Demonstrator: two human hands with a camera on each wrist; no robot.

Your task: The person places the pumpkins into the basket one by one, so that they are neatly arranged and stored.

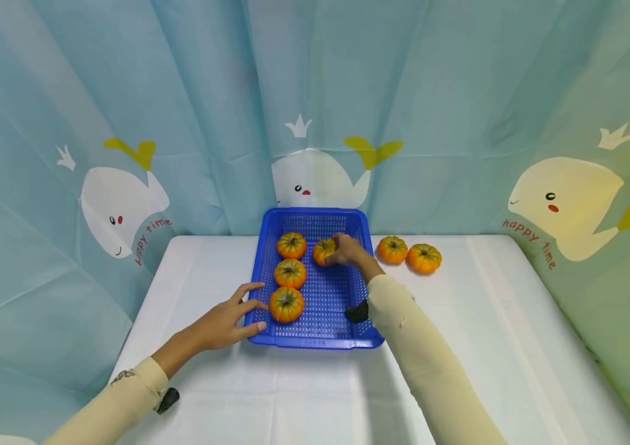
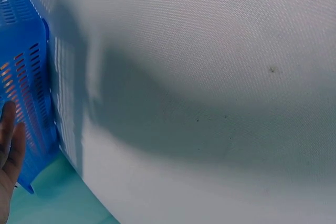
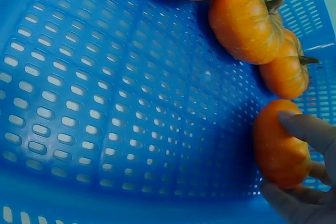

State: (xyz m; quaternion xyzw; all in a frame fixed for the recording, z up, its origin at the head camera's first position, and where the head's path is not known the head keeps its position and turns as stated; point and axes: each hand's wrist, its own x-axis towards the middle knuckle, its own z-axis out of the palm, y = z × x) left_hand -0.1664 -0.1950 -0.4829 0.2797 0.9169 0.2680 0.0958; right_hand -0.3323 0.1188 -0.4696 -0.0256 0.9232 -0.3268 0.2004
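My right hand (image 1: 348, 250) grips a small orange pumpkin (image 3: 281, 145) inside the blue plastic basket (image 1: 320, 342), toward its back. In the right wrist view the thumb lies on the pumpkin's upper side and fingers curl beneath it. Three more pumpkins line the basket's left side: a back one (image 1: 291, 245), a middle one (image 1: 290, 273) and a front one (image 1: 286, 305). At the basket's left rim is my left hand (image 1: 225, 322), fingers spread and holding nothing; whether the fingertips touch the rim I cannot tell.
Right of the basket, two more pumpkins, a nearer-basket one (image 1: 392, 250) and an outer one (image 1: 424, 258), sit side by side on the white-covered table (image 1: 487, 346). A pale blue curtain (image 1: 448, 93) with whale prints hangs behind the table and along both sides.
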